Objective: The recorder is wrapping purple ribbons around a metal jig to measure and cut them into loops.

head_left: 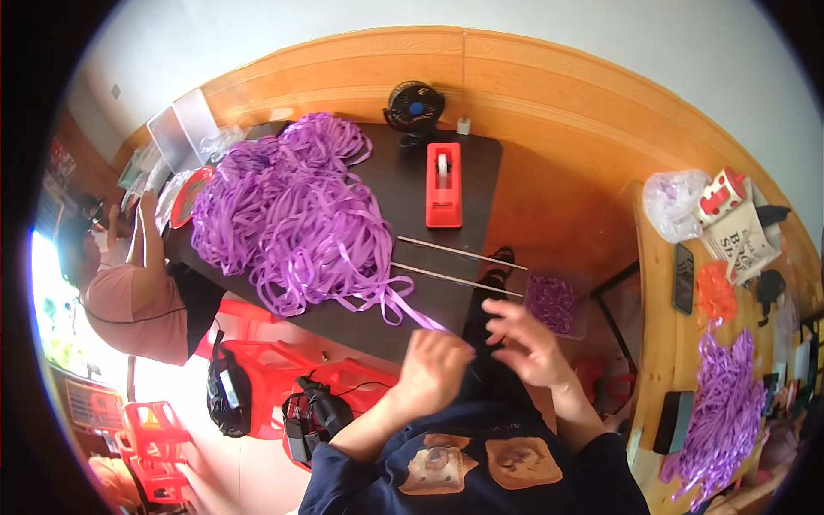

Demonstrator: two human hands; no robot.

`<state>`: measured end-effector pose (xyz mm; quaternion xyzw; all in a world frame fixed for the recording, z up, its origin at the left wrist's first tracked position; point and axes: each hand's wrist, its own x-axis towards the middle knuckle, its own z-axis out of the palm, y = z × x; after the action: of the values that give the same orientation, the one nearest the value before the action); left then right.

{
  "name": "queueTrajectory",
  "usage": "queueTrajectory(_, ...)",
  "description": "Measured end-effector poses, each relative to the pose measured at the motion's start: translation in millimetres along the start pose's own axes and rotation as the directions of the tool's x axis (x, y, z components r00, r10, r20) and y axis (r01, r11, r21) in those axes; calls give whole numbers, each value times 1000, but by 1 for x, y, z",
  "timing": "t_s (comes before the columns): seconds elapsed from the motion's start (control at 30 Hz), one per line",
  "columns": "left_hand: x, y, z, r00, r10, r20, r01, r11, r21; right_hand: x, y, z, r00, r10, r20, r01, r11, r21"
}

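Note:
A purple ribbon (423, 318) runs from the large tangled ribbon pile (300, 219) to my left hand (433, 369), whose fingers are closed around its end. To the right, over my lap, my right hand (525, 343) has its fingers curved and apart, with nothing visible in them. Two thin, pale rods (463, 253) lie side by side on the dark table (403, 330), their right ends sticking out past its edge. Beyond the rods stands a red tape dispenser (444, 206). Beside my right hand, lower down, is a clear bin (580, 319) with purple pieces inside.
A small black fan (415, 110) stands at the table's back edge. On the left sits another person (137, 305). Red stools (257, 378) hold black bags. The wooden table (657, 343) at right carries a phone (683, 279), bags and more purple ribbon (721, 412).

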<state>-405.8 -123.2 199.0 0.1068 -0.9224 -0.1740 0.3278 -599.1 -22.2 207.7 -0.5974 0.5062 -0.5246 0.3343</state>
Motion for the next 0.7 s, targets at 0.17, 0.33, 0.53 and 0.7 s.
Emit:
queueTrajectory(0.17, 25, 21, -8, 989, 97, -115, -109, 989, -102, 10, 7, 23, 991, -95, 91, 85, 990, 111)
queueTrajectory(0.33, 18, -13, -39, 977, 57, -208, -76, 994, -84, 8, 7, 17, 995, -100, 21, 101, 993, -64)
queueTrajectory(0.53, 15, -97, -84, 917, -363, -167, 395, 761, 515, 8, 13, 26, 985, -60, -164, 50, 997, -60)
queueTrajectory(0.7, 6, -155, -100, 947, -301, -108, 315, 822, 474, 23, 8, 50, 934, -265, -239, 143, 891, -430)
